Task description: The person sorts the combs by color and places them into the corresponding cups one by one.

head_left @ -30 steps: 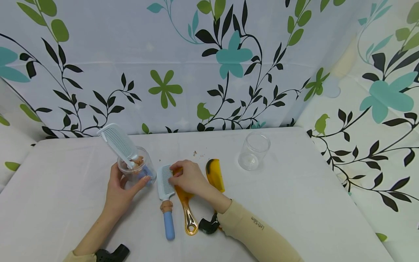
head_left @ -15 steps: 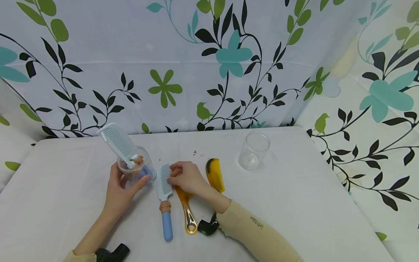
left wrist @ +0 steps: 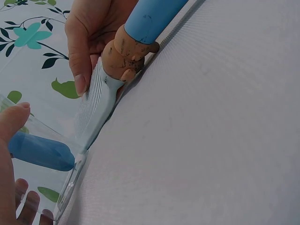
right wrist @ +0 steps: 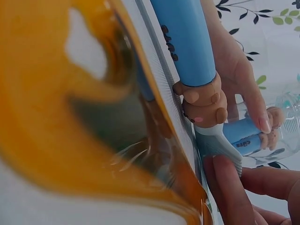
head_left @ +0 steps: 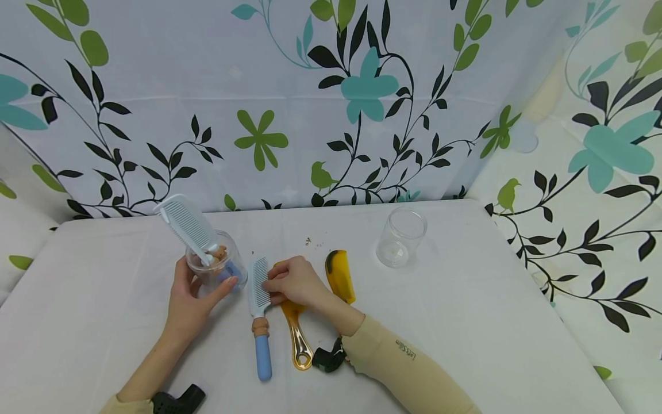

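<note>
My left hand (head_left: 204, 282) grips a clear jar (head_left: 222, 270) on the white table (head_left: 465, 322). A pale comb (head_left: 187, 225) stands in the jar, its blue handle (left wrist: 40, 152) down inside. My right hand (head_left: 270, 284) pinches the toothed head of a second blue-handled comb (head_left: 258, 287), which lies just right of the jar with its handle (head_left: 264, 357) toward me. The left wrist view shows that comb's bear ornament (left wrist: 124, 51) and its head (left wrist: 96, 108) tipped on edge. An amber comb with a gold handle (head_left: 297, 339) lies partly under my right hand.
A yellow comb (head_left: 339, 276) lies right of my right hand. An empty clear jar (head_left: 400, 238) lies tilted farther back right. A few crumbs (head_left: 310, 242) dot the table. Leaf-patterned curtains (head_left: 331, 103) close off the back and right sides.
My right fingers have closed on the lying comb's head and tipped it up on edge, shifting it slightly left toward the jar. The left hand and jar have not moved.
</note>
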Demonstrator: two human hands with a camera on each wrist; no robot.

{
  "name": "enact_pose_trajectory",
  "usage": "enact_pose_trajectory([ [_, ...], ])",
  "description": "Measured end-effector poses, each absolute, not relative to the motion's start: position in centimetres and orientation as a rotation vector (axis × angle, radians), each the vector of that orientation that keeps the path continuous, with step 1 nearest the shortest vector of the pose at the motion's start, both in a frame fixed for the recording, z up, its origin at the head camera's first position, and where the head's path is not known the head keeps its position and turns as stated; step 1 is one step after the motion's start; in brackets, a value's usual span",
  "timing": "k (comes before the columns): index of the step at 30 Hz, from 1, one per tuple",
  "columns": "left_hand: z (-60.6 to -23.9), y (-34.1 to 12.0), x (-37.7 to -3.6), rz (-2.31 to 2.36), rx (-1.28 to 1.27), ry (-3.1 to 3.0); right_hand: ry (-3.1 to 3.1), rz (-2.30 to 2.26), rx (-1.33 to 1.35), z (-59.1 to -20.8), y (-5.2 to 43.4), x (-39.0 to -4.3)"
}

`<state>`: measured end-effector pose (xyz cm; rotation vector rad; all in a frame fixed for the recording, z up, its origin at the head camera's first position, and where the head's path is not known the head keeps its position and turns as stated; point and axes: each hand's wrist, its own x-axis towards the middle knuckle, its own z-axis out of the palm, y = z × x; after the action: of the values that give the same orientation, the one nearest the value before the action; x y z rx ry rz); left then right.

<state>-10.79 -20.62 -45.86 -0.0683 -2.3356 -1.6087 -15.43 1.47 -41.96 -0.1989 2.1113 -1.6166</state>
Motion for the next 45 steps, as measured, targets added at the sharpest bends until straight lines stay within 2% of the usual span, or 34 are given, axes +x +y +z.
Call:
enact_pose_trajectory([
  [28, -45.9, -20.6, -10.7, -1.604, -0.082, -2.327, 2.069, -1.723, -0.175, -39.9, 2.8, -16.1],
  [45, -45.8, -20.5, -10.8, -1.612, -0.079, -2.308, 1.968, -2.021, -0.156, -37.9, 3.6, -16.2],
])
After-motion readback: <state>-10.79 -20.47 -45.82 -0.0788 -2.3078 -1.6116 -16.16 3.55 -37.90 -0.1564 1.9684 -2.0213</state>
